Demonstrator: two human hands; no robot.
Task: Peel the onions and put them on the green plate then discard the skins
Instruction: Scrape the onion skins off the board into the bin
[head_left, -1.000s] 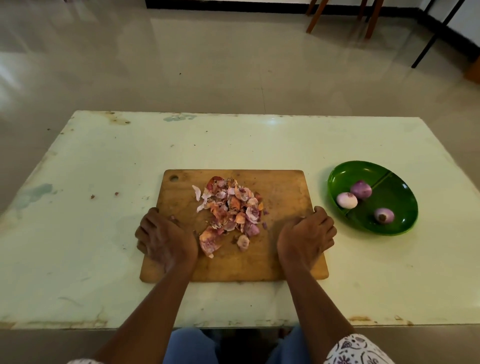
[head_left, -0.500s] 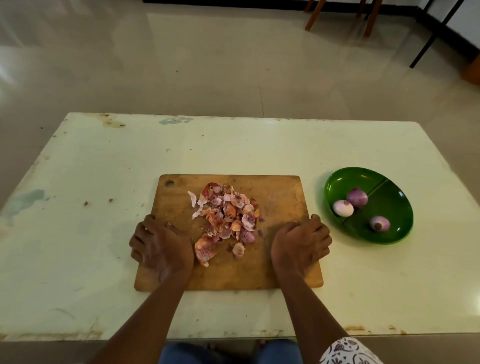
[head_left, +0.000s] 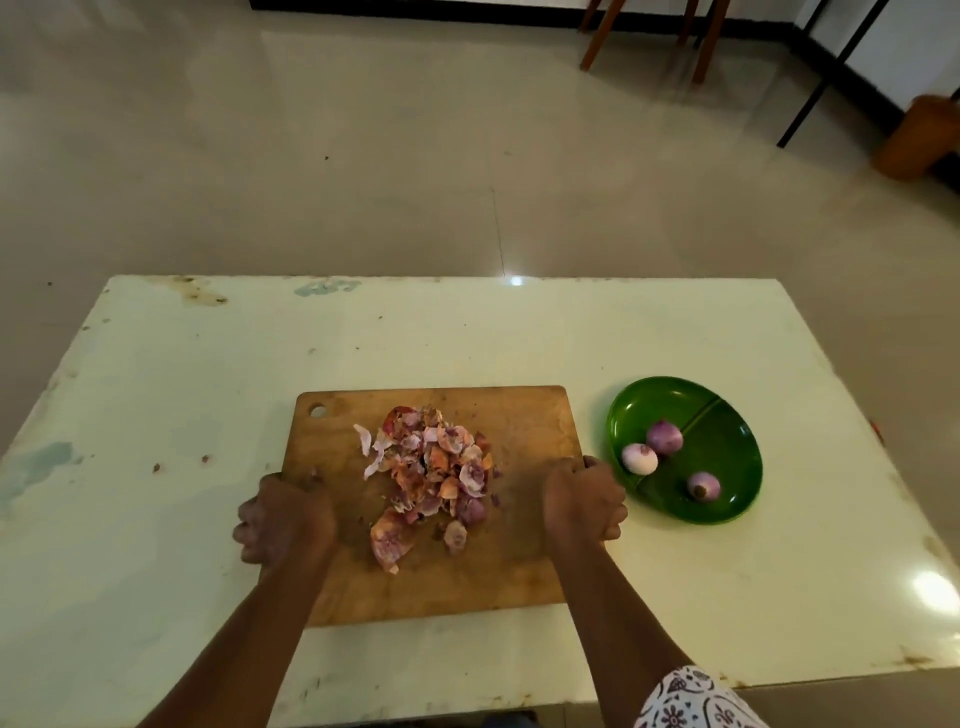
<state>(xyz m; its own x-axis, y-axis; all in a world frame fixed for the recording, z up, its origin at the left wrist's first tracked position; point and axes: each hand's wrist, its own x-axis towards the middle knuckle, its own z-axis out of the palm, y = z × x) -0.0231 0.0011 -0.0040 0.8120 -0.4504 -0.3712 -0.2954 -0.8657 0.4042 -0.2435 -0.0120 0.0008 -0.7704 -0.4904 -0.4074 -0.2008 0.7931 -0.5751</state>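
The left hand's fingers are curled tight round the left edge of the wooden cutting board. The right hand's fingers grip its right edge the same way. Between the hands, one loose heap of pink, papery onion skins lies on the board. On the pale surface, just right of the board, the green plate holds three peeled onions: two touching, and one apart across the divider.
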